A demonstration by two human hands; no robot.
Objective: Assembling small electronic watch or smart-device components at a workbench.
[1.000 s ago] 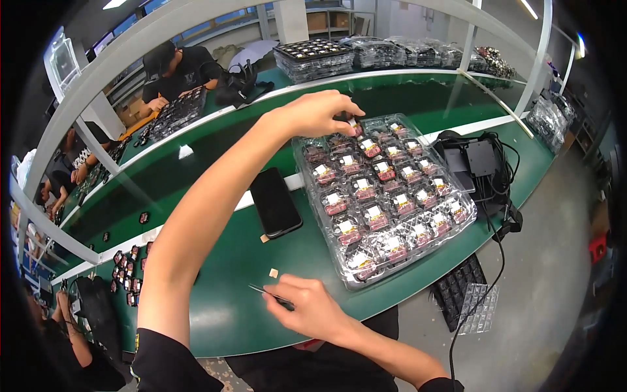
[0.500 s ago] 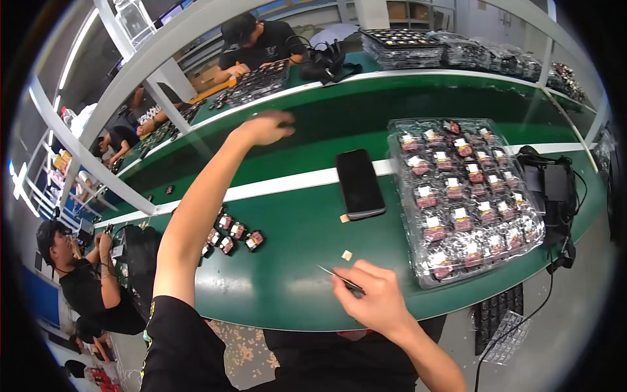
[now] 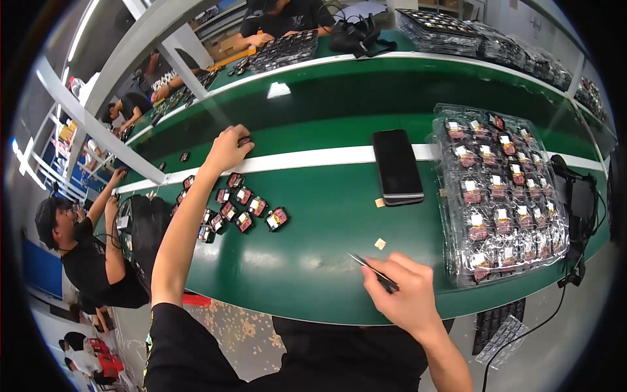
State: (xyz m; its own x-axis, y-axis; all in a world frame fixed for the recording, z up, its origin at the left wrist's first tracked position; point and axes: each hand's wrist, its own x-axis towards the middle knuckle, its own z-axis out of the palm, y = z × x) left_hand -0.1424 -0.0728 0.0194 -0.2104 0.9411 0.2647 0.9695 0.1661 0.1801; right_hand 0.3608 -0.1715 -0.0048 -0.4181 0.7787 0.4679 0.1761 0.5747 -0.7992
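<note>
My left hand is at the white strip on the green bench, its fingers closed on a small dark module, mostly hidden by them. Below that forearm lies a cluster of small black modules with pinkish faces and white labels. My right hand grips metal tweezers over the near part of the bench, tips pointing up and left. Close to the tips lies a small tan square, apart from them. A clear plastic tray to the right holds several rows of similar modules.
A black phone lies across the white strip, with another tan piece beside it. Right of the tray sits a black device with a cable. Stacked trays stand at the back. Co-workers sit across and to the left; a metal post rises nearby.
My left hand has come back from over the dark green far strip toward the white strip and the module cluster. My right hand still grips the tweezers; the view has shifted.
</note>
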